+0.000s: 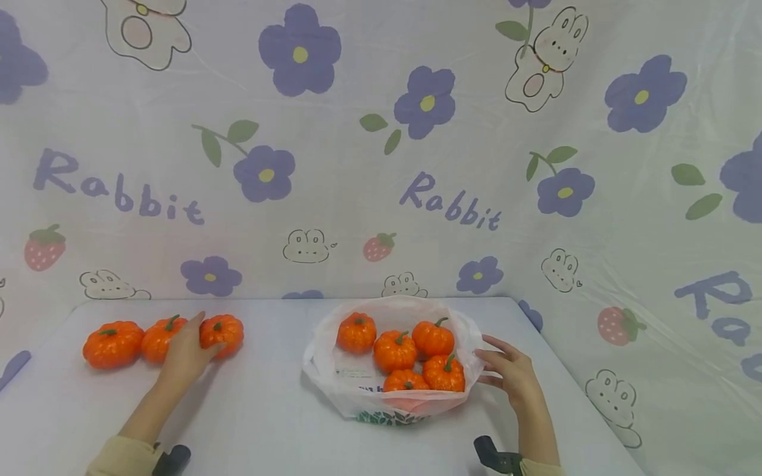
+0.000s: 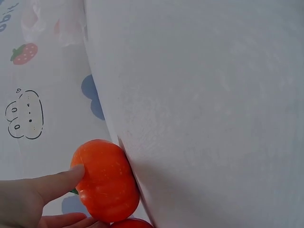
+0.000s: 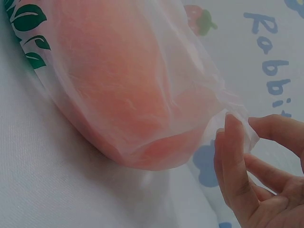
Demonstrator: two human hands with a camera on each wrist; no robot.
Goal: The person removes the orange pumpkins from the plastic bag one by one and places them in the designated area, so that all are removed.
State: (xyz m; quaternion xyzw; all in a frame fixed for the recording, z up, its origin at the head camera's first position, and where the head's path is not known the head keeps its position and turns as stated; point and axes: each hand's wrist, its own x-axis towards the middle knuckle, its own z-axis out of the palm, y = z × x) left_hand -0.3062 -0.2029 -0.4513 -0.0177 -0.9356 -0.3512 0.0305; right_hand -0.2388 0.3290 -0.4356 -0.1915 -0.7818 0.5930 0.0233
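Three orange toy pumpkins stand in a row at the table's left. My left hand [image 1: 186,350] has its thumb and fingers about the rightmost pumpkin [image 1: 229,334], which still rests on the table. In the left wrist view the thumb presses that pumpkin's [image 2: 107,183] side near the green stem. Beside the fingers sits the middle pumpkin [image 1: 156,342]; the outer pumpkin [image 1: 113,345] is farther left. A white plastic bag [image 1: 327,390] lies wide-mouthed at center right with several pumpkins inside. At its right rim, my right hand [image 1: 513,370] pinches the thin plastic between thumb and fingers.
The white table [image 1: 268,423] ends at a back edge against a hanging cloth [image 1: 345,198] printed with rabbits and flowers. Green leaf print [image 3: 29,19] marks the bag's outer side. Dark wrist devices [image 1: 172,459] are strapped on both arms.
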